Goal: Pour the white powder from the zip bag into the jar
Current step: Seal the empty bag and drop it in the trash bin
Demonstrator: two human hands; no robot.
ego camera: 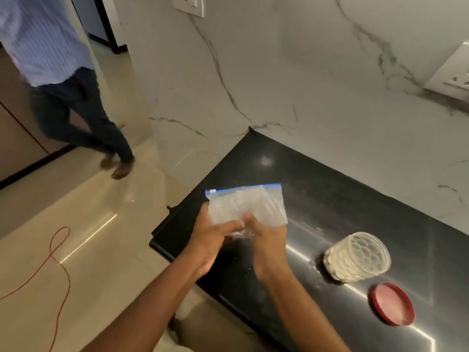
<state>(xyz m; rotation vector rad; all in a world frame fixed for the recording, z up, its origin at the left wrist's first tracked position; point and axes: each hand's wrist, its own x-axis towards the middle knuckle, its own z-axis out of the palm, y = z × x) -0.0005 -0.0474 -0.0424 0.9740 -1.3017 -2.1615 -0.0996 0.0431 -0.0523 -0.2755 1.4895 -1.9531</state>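
Hands meet over the near-left part of the black counter (317,179), both gripping one clear zip bag (247,208). The left hand (212,240) clasps the bag's lower left edge, thumb laid across the front, and the right hand (266,240) pinches the lower middle of it, so the two hands touch at the bag's bottom. The bag is held up off the counter with its blue zip strip on top, roughly level; it looks nearly empty, with only a faint white film inside. The jar (356,257) stands on the counter to the right of the hands, well apart from the bag, open-topped, ribbed clear plastic with white powder (337,269) filling much of it. A dusting of powder lies on the counter beside the jar's left side. The red lid (392,303) lies flat on the counter just right of and nearer than the jar. Off the counter's left end, an orange cable (61,250) loops across the pale floor, where another person (68,80) stands, blurred
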